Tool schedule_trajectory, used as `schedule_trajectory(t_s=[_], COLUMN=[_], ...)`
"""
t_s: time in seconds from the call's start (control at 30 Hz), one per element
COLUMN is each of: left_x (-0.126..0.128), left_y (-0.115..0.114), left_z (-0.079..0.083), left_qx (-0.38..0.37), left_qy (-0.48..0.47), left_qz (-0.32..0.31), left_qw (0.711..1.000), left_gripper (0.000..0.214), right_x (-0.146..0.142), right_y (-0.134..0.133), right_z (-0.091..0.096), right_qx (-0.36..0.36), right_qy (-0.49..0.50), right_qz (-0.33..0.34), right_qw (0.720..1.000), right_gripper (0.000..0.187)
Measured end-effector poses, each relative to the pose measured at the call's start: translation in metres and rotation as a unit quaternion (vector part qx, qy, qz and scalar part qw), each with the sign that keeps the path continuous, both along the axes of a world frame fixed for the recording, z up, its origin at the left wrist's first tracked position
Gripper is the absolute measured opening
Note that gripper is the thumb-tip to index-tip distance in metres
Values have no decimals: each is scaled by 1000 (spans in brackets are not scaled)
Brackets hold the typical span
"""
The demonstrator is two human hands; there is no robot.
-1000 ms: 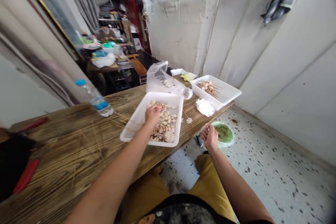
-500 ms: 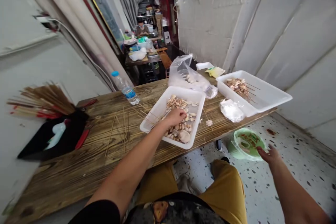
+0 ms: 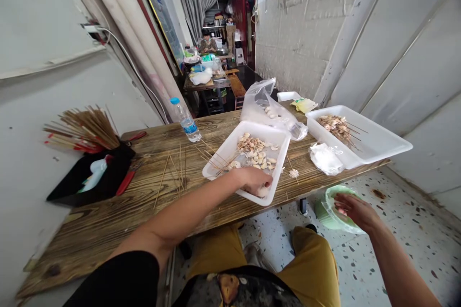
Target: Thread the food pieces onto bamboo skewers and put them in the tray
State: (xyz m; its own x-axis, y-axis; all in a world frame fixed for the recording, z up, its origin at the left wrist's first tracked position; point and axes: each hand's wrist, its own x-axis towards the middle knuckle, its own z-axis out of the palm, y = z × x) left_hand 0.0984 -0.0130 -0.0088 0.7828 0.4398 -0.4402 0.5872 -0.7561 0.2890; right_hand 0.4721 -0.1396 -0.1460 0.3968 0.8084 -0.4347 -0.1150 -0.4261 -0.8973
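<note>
My left hand (image 3: pixel 256 181) is down in the near right corner of a white tray (image 3: pixel 208 171), its fingers curled; whatever lies inside them is hidden. Pale cream pieces (image 3: pixel 260 159), shaped like garlic cloves, and a heap of browner pieces (image 3: pixel 248 143) lie beside it. Thin wooden skewers (image 3: pixel 216 157) rest over the tray's left side. Off the table's front edge, my right hand (image 3: pixel 355 211) hangs above a green bucket (image 3: pixel 326 213) with a clear liner. Its fingers reach leftward, loosely apart, and no held thing shows.
A second white tray (image 3: pixel 382 146) holds loaded skewers (image 3: pixel 336 129). A plastic bag (image 3: pixel 257 100), a white packet (image 3: pixel 326 158) and a water bottle (image 3: pixel 188 122) stand around. Left lie loose skewers (image 3: pixel 162 180) and a black box (image 3: pixel 68 184). A person (image 3: pixel 208 44) sits far back.
My left hand has moved from the tray's middle toward its near right corner, and the fingers curl downward. My right hand has shifted left over the bucket. The whole view has shifted slightly.
</note>
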Motion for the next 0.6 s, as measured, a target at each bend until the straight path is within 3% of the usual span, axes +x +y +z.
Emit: schedule_trajectory(t_s=[0.1,0.17,0.2,0.27,0.33,0.37,0.43,0.5,0.53,0.6], left_x=[-11,-17,-18,-16,-11,-8,-7,-12,-17,-30], left_y=[10,20,25,34,40,43,46,48,50,56], left_z=[2,1,-1,-7,-13,-16,-20,-23,-24,-25], left_qx=[-52,-126,-179,-297,-379,-399,-401,-365,-332,-223], left_qy=[-124,-243,-307,-430,-519,-548,-580,-576,-559,-503], left_qz=[49,136,187,285,343,364,394,419,431,441], left_qw=[990,952,916,804,685,639,590,600,625,709], left_gripper=[46,37,32,28,35,39,41,40,40,41], right_x=[-52,-94,-116,-160,-200,-217,-244,-259,-263,-263], right_y=[6,16,25,51,85,103,134,154,160,165], right_z=[70,113,131,154,161,161,155,147,142,136], right_qx=[96,158,191,249,249,231,189,155,141,124], right_qy=[-78,-143,-179,-253,-316,-328,-323,-288,-276,-322], right_qz=[117,203,221,237,234,231,210,225,240,257], right_qw=[985,956,939,904,885,886,903,918,920,903], right_gripper=[38,42,42,40,37,38,42,45,45,45])
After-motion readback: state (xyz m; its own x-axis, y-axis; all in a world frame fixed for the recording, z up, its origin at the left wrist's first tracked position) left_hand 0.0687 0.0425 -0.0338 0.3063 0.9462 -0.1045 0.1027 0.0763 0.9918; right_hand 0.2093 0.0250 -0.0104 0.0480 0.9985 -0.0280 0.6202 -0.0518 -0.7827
